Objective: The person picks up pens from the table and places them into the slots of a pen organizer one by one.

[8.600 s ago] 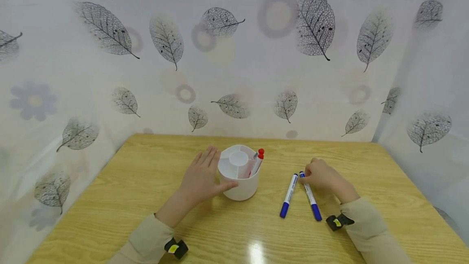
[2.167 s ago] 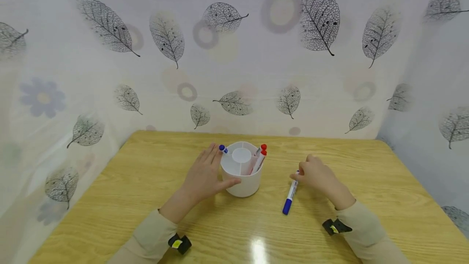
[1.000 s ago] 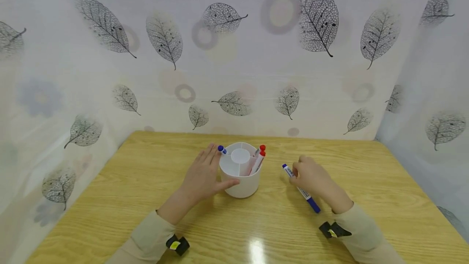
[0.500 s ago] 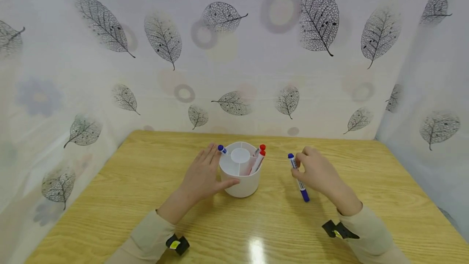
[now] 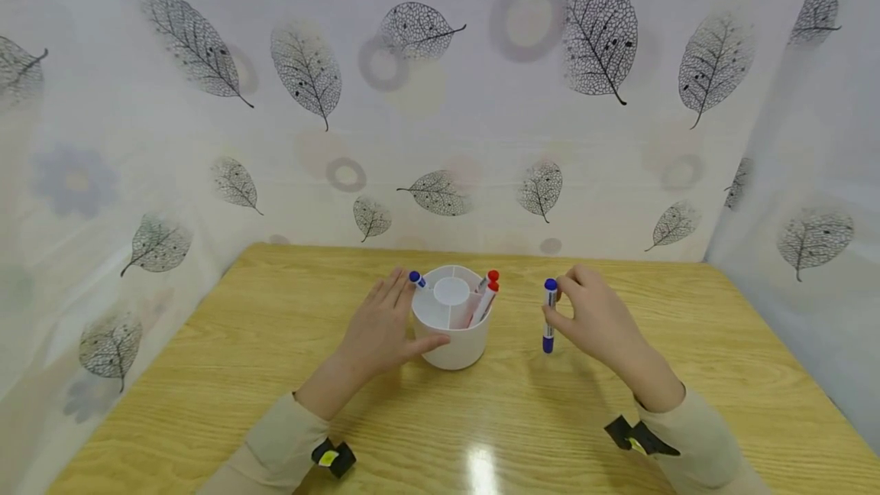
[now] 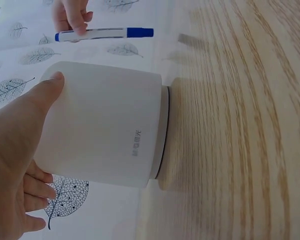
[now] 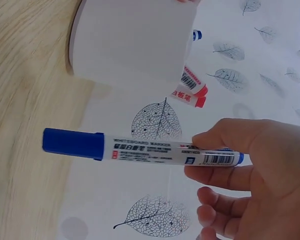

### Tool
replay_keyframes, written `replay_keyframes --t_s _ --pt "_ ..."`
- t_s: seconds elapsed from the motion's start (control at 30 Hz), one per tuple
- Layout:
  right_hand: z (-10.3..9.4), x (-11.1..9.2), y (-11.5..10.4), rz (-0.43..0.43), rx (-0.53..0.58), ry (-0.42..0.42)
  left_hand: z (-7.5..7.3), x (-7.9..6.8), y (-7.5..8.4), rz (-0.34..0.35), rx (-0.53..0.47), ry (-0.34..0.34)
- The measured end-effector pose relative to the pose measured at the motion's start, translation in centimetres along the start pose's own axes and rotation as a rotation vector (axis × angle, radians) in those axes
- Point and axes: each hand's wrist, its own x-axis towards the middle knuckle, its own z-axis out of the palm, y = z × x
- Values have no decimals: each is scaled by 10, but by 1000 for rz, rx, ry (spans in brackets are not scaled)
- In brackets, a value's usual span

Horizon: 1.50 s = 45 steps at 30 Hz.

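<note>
A white round pen holder [image 5: 450,350] with compartments stands on the table. My left hand [image 5: 376,327] rests against it, fingers straight along its left side and the thumb laid across the front. In my right hand [image 5: 598,319], thumb and fingers pinch a blue-capped whiteboard marker [image 5: 549,315] near its blue end plug. The marker hangs upright above the table, right of the holder, with its cap [image 7: 72,143] pointing down. Two red markers [image 5: 484,304] lean in the holder's right compartment, and a blue marker [image 5: 418,279] leans in the left one.
The wood-grain table [image 5: 275,396] reaches back to a pale curtain [image 5: 440,121] printed with leaves, which also hangs along both sides. A black wrist device [image 5: 333,458] sits on the left sleeve, another device [image 5: 641,436] on the right.
Earlier, two blue markers lay on the table; one now leans in the holder. My right hand has picked up the other, lifted it and turned it upright. My left hand stays at the holder.
</note>
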Motion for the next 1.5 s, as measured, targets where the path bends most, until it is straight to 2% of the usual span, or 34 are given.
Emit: replay_keyframes --t_s 0.3,0.6,0.8,1.0,1.27,1.5 --pt "-7 -1 -9 -20 135 134 -2 1 0 5 12 2" --pt "-18 -1 -18 -74 305 213 -5 1 1 20 6 27" --pt "-21 6 -26 -75 393 237 -5 3 -1 19 13 31" --pt "-19 18 -43 -99 497 257 -3 4 -1 13 2 11" --pt "-6 33 -68 -90 536 259 -2 2 -1 25 -1 33" --pt "0 38 -77 -109 574 278 -1 1 -1 21 -16 23"
